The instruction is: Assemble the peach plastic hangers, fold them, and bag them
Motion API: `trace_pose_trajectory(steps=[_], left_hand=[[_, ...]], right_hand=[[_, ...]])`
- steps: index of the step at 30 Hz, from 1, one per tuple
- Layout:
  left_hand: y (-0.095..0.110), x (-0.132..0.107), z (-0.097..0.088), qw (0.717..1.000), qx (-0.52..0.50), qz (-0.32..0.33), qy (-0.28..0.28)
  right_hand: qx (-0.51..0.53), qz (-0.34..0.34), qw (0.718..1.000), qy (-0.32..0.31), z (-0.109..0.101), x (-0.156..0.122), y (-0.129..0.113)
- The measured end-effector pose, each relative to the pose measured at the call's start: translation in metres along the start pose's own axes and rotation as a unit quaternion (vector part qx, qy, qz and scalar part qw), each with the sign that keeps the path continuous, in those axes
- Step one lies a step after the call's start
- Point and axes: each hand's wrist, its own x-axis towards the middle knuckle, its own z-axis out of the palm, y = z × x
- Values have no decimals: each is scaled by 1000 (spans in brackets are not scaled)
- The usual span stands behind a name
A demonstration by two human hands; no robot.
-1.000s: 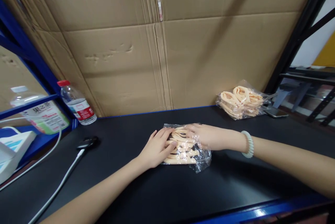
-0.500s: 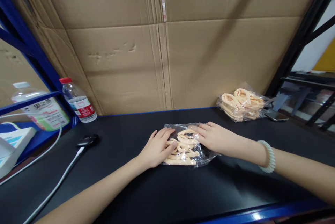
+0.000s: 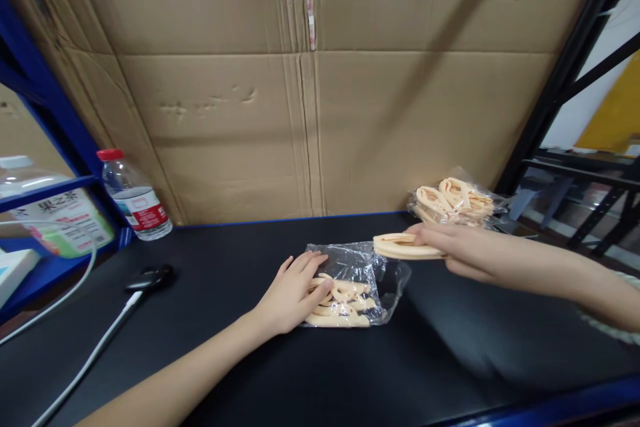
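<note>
My left hand [image 3: 295, 292] lies with its fingers spread over the left side of a clear plastic bag [image 3: 345, 257], pressing it on the black table. Inside the bag are several flat cream-coloured pieces [image 3: 343, 320] with curved cut-outs, gathered toward its near side. My right hand [image 3: 457, 250] is closed on a cream-coloured looped piece [image 3: 403, 247], maybe a small stack, held up beside the bag's upper right corner. Some of that piece is hidden under the fingers.
Another bag of cream-coloured looped pieces [image 3: 453, 200] sits at the back right, by the cardboard wall [image 3: 225, 114]. On the left stand a red-capped bottle [image 3: 143, 204] and a larger white-capped bottle [image 3: 65, 220]. A white cable [image 3: 95, 354] with a black plug end [image 3: 150, 277] crosses the table [image 3: 280, 380].
My right hand has left the bag and moved right, bringing out a cream-coloured piece. The bag's upper part now looks flatter. My left hand stays on the bag.
</note>
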Motion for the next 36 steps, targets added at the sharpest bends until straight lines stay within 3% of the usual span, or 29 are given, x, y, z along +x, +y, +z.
trace_pose_trajectory(steps=[3, 10, 14, 19, 24, 26, 29, 36], left_hand=[[0, 0, 0, 1000, -3, 3, 1], [1, 0, -2, 1000, 1, 0, -11], [-2, 0, -1, 1000, 6, 2, -10], [-2, 0, -1, 1000, 14, -1, -12], [-1, 0, -1, 1000, 12, 1, -9], [-1, 1, -1, 1000, 8, 5, -6], [-3, 1, 0, 1000, 2, 7, -3], [-2, 2, 1, 1000, -11, 4, -6]], right_hand=[[23, 16, 1000, -2, 5, 13, 20], [15, 50, 998, -26, 72, 78, 60], [27, 46, 998, -31, 93, 99, 66], [64, 14, 998, -17, 75, 99, 58], [140, -12, 988, 71, 34, 66, 16], [208, -69, 975, 36, 25, 52, -4], [228, -98, 968, -44, 27, 40, -25], [286, -159, 930, -168, 45, 50, -28]])
